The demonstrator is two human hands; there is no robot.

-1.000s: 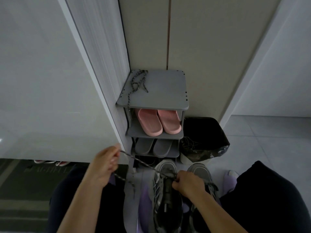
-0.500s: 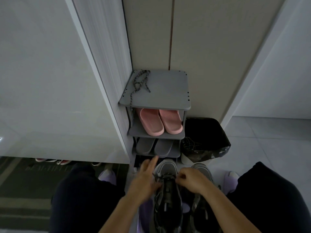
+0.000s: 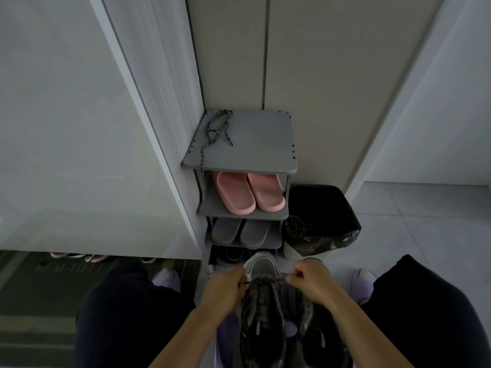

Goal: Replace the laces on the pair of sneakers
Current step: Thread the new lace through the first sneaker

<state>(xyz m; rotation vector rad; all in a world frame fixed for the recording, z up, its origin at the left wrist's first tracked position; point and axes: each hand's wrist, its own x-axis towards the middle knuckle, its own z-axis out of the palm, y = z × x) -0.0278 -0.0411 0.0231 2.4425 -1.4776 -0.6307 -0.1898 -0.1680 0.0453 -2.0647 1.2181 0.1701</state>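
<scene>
Two grey and black sneakers stand between my knees, toes toward the rack: the left sneaker (image 3: pixel 261 309) and the right sneaker (image 3: pixel 316 325). A dark speckled lace (image 3: pixel 263 280) runs across the lowest eyelets of the left sneaker. My left hand (image 3: pixel 225 288) pinches its left end, and my right hand (image 3: pixel 309 281) pinches its right end, so the lace is pulled taut between them. A second speckled lace (image 3: pixel 216 131) lies coiled on the top shelf of the grey shoe rack (image 3: pixel 260 160), one end hanging over the front edge.
The rack holds pink slippers (image 3: pixel 249 192) and grey slippers (image 3: pixel 240 232) on lower shelves. A bin with a black bag (image 3: pixel 318 219) stands to its right, dark old laces draped on its rim. Wall panels rise left and behind. My knees flank the sneakers.
My left hand dropped from holding the lace raised at the left and came in to the sneaker's toe. Both hands now hold the lace ends level across the shoe.
</scene>
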